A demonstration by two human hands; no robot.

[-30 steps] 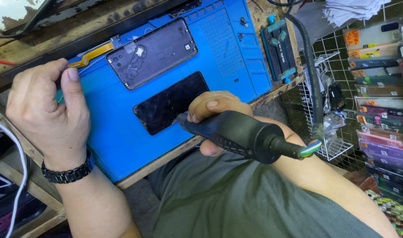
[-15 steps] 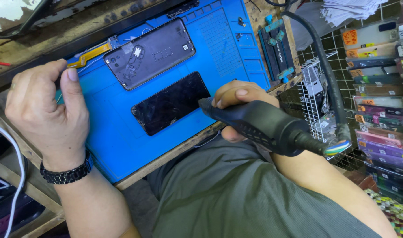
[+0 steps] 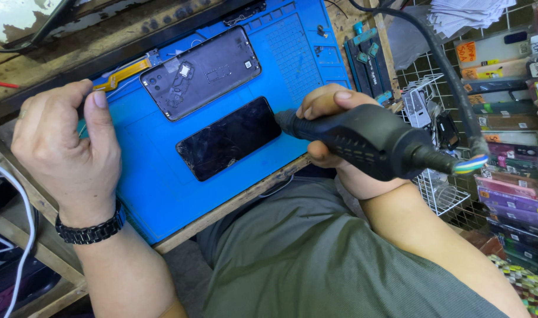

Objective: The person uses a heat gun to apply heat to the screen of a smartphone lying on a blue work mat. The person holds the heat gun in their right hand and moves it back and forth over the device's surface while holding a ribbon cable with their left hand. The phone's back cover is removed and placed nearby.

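My right hand has its fingers wrapped shut round the black hot-air handpiece, a stiff, light tool best gripped mid-barrel, nozzle now just beside the cracked phone screen on the blue mat. Left hand pinches a thin tool at the mat's left edge, unchanged. The handpiece was further from that screen a second ago, I judge.

Matt black textured plastic tool handle; glossy cracked glass phone screen; smooth blue rubbery mat; worn wood bench edge.
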